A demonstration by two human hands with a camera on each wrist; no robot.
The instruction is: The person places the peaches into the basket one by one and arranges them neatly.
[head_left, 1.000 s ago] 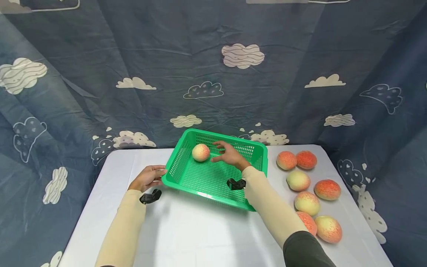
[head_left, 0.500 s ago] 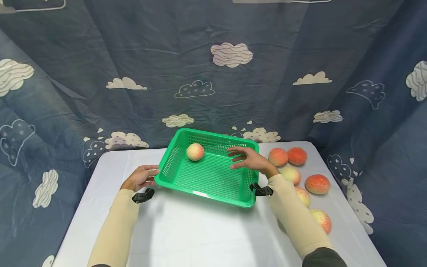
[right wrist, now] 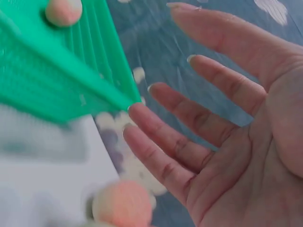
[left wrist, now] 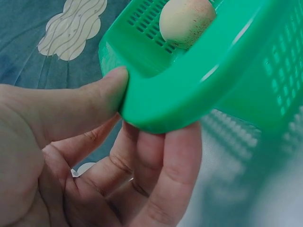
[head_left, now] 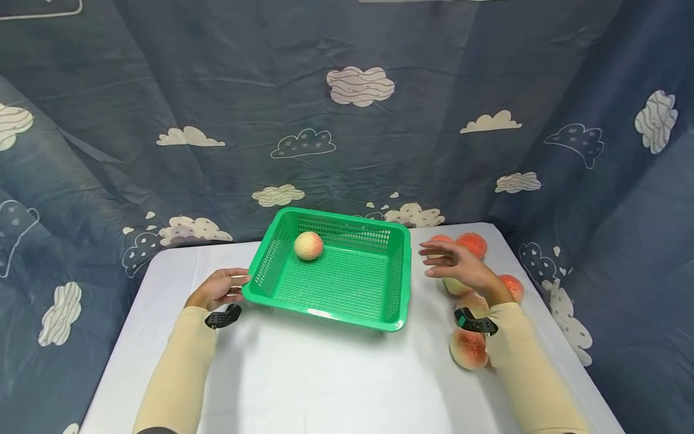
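A green plastic basket point(head_left: 325, 314) with slotted walls stands on the white table, holding one yellow-and-red peach point(head_left: 308, 246) towards its back left. My left hand point(head_left: 219, 288) pinches the basket's left corner; in the left wrist view the thumb lies against the rim point(left wrist: 163, 101) and fingers curl beneath it. To the right of the basket, my right hand point(head_left: 461, 266) hovers near several peaches, with none in its grasp. Its fingers point(right wrist: 165, 161) are spread and nearly straight in the right wrist view. That hand and forearm partly cover the peaches.
Loose peaches lie along the table's right side, including a red one point(head_left: 472, 244) at the back and a two-toned one point(head_left: 468, 348) nearer the front. A dark cloud-print curtain point(head_left: 244, 90) hangs close behind the white tabletop point(head_left: 325, 386).
My right hand has moved out of the basket to the right, over the loose peaches. The peach stays in the basket, and my left hand keeps its hold on the corner. The view has turned rightward.
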